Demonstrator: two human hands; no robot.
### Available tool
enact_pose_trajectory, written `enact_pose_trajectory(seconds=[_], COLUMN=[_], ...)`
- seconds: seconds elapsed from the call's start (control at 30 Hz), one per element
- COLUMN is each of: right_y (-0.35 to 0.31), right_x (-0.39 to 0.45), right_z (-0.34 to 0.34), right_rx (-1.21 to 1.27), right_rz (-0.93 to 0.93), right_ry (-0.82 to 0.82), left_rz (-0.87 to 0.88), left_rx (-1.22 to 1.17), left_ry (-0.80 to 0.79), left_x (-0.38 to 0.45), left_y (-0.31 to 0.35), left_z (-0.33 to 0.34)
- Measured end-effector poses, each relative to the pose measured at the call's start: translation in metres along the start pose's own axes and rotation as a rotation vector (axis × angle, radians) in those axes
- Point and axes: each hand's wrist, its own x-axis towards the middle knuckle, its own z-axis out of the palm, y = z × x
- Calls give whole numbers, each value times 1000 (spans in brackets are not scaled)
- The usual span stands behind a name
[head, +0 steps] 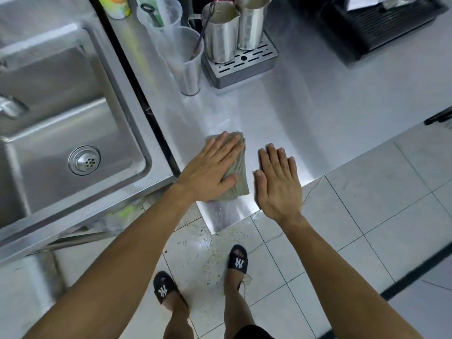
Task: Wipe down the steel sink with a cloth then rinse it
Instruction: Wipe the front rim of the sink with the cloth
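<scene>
Beyond the hands, at the back of the brushed steel worktop [330,99], a grey slotted metal drip tray [241,67] carries two tall steel jugs [221,33] side by side. Just left of the tray stand two clear plastic measuring cups [188,59], one behind the other, with a dark spoon handle in the nearer one. Far right of them sits a black machine base with a ribbed grille [381,23]. Below the hands, black slippers with white logos [237,259] stand on the white tiled floor [367,216], which looks wet and speckled.
</scene>
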Motion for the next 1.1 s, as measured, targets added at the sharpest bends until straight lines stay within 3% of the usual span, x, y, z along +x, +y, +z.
enact_pose_trajectory(seconds=[0.1, 0.27, 0.37, 0.5, 0.67, 0.83, 1.1], right_y=[1, -6, -12, -13, -12, -21, -32], right_x=[0, -1, 0, 1, 0, 6, 5], right_z=[1, 2, 5, 8, 9, 7, 11], right_rx=[-4, -20, -21, -32, -99, -68, -81], right_rz=[-2, 15, 59, 68, 18, -171, -157], right_ry=[5, 1, 40, 63, 74, -8, -63], left_rz=[-146, -488, -544, -616, -569, -342, -435], left_rx=[-17, -138, -48, -139, -89, -63, -136], left_ry=[-31, 149, 228, 246, 233, 215, 318], left_x=[2, 2, 13, 20, 15, -6, -6], left_y=[17, 66, 79, 86, 76, 42, 38], left_z=[-8, 4, 3, 10, 23, 21, 22])
